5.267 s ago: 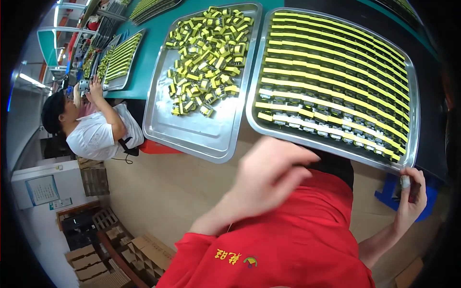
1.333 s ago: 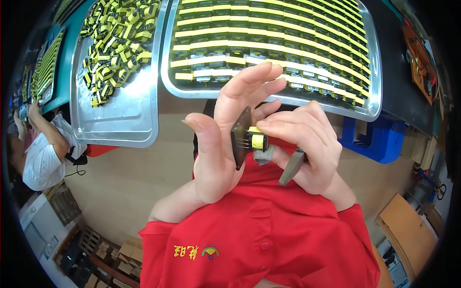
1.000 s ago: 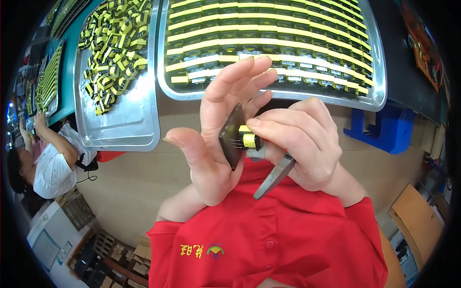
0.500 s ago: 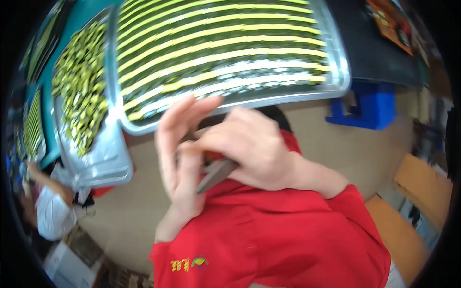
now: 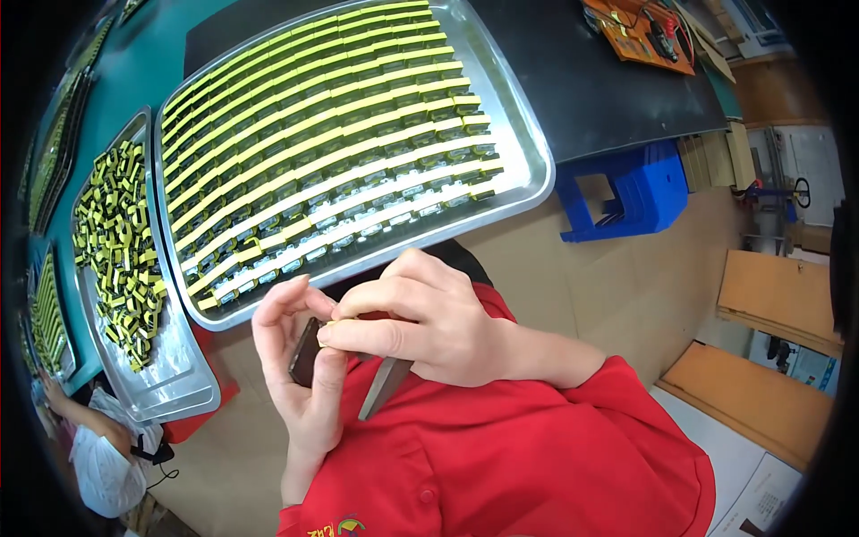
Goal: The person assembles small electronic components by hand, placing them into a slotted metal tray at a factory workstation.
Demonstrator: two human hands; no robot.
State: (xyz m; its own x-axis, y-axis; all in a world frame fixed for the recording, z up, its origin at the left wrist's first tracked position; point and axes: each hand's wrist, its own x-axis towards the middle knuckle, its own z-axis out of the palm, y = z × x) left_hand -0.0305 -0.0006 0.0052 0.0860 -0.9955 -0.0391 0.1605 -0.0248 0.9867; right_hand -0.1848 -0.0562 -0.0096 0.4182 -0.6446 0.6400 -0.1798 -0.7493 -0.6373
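Note:
My hands meet in front of my red shirt, just below the near edge of a large metal tray [image 5: 528, 174]. A dark flat piece [image 5: 305, 353] lies between the fingers and thumb of my left hand [image 5: 300, 380]. Thumb and forefinger of my right hand [image 5: 438, 322] pinch at a tiny yellow bit [image 5: 329, 324] beside that piece; the fingers hide most of it. From under the right palm sticks a grey flat strip-like tool [image 5: 385, 389], its other end covered. Rows of small yellow-and-black blocks [image 5: 331, 116] fill most of the large tray.
Left of it, a smaller metal tray [image 5: 192, 394] holds a loose heap of similar blocks [image 5: 121, 251]. A blue plastic stool [image 5: 658, 192] stands to the right below the black mat [image 5: 617, 116]. An orange board with wires [image 5: 640, 31] lies far right. Another person [image 5: 103, 456] is at the left.
The trays have shifted left and down in view. My hands have moved slightly left, and the dark piece in the left hand now shows more plainly.

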